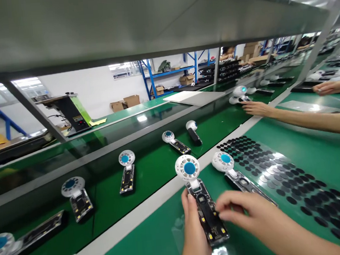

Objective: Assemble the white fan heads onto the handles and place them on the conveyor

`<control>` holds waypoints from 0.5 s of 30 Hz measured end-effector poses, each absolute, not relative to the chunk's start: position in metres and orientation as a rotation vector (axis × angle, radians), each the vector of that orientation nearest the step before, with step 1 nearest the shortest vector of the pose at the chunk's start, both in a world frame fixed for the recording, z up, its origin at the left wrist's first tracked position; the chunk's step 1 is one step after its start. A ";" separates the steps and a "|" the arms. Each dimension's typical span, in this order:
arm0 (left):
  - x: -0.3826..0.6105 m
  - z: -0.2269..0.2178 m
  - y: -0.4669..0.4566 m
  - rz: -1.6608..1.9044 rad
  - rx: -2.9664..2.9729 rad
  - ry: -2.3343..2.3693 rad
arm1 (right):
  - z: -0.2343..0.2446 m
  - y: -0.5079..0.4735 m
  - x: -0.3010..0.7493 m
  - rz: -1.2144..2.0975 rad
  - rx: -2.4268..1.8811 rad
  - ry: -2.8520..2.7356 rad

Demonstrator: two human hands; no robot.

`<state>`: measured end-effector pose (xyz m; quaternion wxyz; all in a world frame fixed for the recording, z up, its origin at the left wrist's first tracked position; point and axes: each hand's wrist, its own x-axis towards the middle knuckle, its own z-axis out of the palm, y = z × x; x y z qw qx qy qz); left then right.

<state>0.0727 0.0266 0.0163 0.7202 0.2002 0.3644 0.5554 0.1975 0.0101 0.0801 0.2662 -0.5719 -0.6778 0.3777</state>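
My left hand (193,224) is wrapped around a handheld device (211,211) with a round white slotted head, a blue disc at its centre, and a black body showing a circuit board under a clear case. It is tilted up toward me, head away. At the right edge of that body, my right hand (239,210) has thumb and fingers drawn together; whatever they pinch, if anything, is hidden. Just beyond my right hand lies a second such device (244,180), head up, on the green bench. Rows of black round discs (284,173) on a clear sheet spread to the right.
Similar devices, such as one (127,171), rest along the dark green belt (153,176) beyond a pale rail (119,231). At right, a co-worker's hand (257,108) touches a white device (240,93); another hand (330,87) is nearby. A shelf (119,24) hangs overhead.
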 end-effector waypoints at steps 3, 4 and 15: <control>0.075 0.011 0.033 1.310 0.437 0.877 | 0.087 0.032 0.189 1.067 -1.521 -1.780; 0.075 0.009 0.035 1.331 0.448 0.910 | 0.086 0.036 0.187 1.046 -1.510 -1.794; 0.071 0.013 0.032 1.334 0.563 1.010 | 0.078 0.037 0.186 0.747 -1.492 -1.980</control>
